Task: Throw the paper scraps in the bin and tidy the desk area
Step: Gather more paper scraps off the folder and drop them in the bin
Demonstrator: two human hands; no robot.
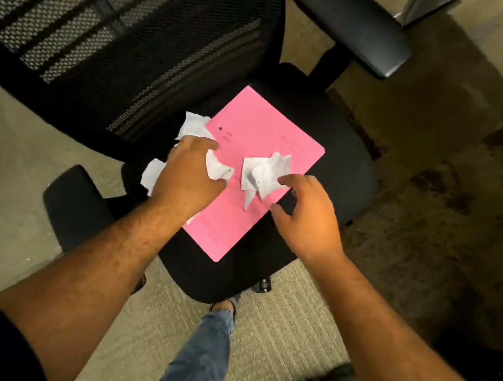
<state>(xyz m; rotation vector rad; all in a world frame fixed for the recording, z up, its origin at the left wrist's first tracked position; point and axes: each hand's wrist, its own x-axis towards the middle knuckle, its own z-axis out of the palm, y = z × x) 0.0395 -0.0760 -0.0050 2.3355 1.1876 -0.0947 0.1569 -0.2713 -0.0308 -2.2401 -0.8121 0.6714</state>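
Your left grip [191, 177] curled around white paper scraps [219, 168] on the pink sheet [263, 132] on the chair seat [342, 175]; your right grip [305, 216] hovered half-open, empty, beside more scraps [264, 172].

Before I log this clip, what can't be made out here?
Head view only:
- Bin: not in frame.
- Desk: not in frame.
- Scraps under the left hand: partly covered, count unclear.
- Print on the pink sheet: too small.
- Right hand: whether it touches the loose scraps, unclear.
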